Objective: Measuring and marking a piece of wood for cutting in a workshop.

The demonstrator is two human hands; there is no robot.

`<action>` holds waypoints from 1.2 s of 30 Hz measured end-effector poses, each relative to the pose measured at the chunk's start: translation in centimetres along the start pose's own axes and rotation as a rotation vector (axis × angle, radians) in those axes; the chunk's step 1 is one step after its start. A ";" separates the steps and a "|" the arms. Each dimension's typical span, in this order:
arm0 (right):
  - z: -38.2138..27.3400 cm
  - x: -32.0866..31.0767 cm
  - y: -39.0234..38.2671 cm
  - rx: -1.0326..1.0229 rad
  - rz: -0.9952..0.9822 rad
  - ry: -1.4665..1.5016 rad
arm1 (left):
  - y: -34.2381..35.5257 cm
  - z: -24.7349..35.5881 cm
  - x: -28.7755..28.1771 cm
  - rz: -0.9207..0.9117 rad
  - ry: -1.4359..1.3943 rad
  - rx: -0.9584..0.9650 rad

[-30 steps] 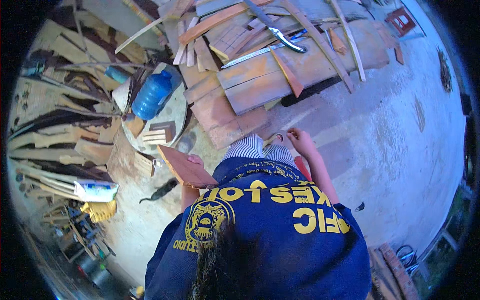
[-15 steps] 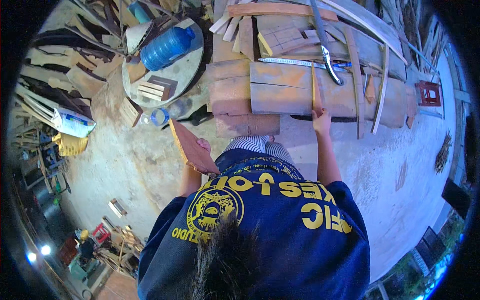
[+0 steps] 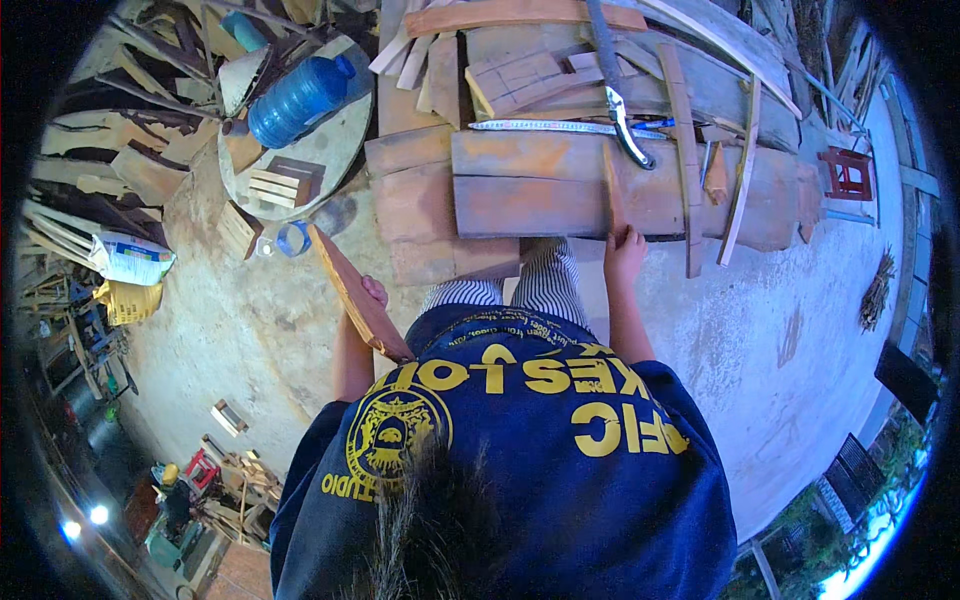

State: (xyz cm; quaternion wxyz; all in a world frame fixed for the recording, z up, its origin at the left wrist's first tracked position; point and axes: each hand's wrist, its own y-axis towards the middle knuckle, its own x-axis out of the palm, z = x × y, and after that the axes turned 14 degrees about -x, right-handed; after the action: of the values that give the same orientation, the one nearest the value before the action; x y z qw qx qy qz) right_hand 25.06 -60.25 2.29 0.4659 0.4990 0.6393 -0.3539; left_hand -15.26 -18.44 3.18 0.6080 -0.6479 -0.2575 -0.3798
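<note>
Head camera view, looking down: a flat wooden board [image 3: 358, 293] is gripped by the left hand [image 3: 372, 291], left of the plank pile [image 3: 540, 190]. A thin wooden strip [image 3: 612, 188] lying on the pile is pinched by the right hand [image 3: 624, 252].

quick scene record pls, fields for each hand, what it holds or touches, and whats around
setting: outdoor concrete yard with stacked wood
left hand: holds a flat wooden board at the person's left side, tilted
right hand: grips the lower end of a thin wooden strip lying on the wide plank
on the pile: hand saw, long metal ruler
to the left: blue water jug lying on a round wooden top
far right: small red stool
</note>
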 end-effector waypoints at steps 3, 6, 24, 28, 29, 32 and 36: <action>3.1 -1.3 -0.2 0.036 0.026 0.004 | 9.0 2.8 3.6 -0.077 0.033 -0.033; 5.9 -1.8 0.1 0.075 0.011 0.050 | 9.8 2.1 5.8 -0.147 0.063 -0.064; 0.2 0.7 18.0 -0.207 0.101 0.369 | 11.7 -1.4 22.0 0.944 0.327 0.352; -1.0 2.2 21.1 -0.112 -0.149 0.269 | 11.6 -1.4 21.4 1.008 0.291 0.336; -1.5 2.4 21.4 -0.080 -0.208 0.127 | 11.3 -1.3 21.1 1.010 0.289 0.344; -1.1 2.9 22.4 -0.004 -0.274 0.128 | 11.2 -1.1 20.8 0.991 0.311 0.358; -0.4 1.7 22.6 -0.088 -0.308 0.202 | 11.1 -1.6 23.5 0.965 0.258 0.373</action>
State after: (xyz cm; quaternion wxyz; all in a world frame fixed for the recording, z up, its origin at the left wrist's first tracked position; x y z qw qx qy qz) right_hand 46.73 -53.68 1.05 0.3612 0.4071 0.7666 -0.3409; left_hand 6.90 -24.44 15.45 0.8452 -0.5216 0.0836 -0.0813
